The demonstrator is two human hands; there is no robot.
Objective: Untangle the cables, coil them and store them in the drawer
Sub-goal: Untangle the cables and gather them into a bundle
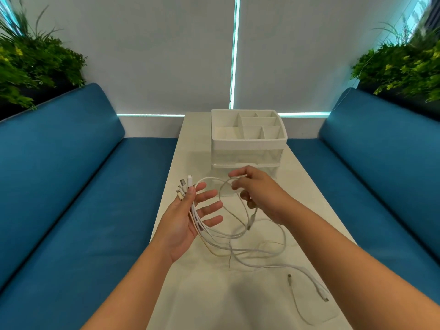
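Several white cables [238,244] lie tangled on the white table [214,294], their bunched ends lifted off it. My left hand [188,217] is palm up with its fingers spread; the thumb pins the bundle against the palm, and the connector ends [184,185] stick out past it. My right hand [257,194] pinches one cable loop [221,186] with thumb and curled fingers, just right of the left hand. Loose plugs [307,285] rest on the table at the near right. The white organiser [247,139] has a clear drawer [247,156] under its open compartments and stands just beyond my hands.
The narrow table runs away from me between two blue sofas [71,186] [381,175]. Green plants [35,63] [404,65] stand behind each sofa back. White blinds cover the window behind the organiser.
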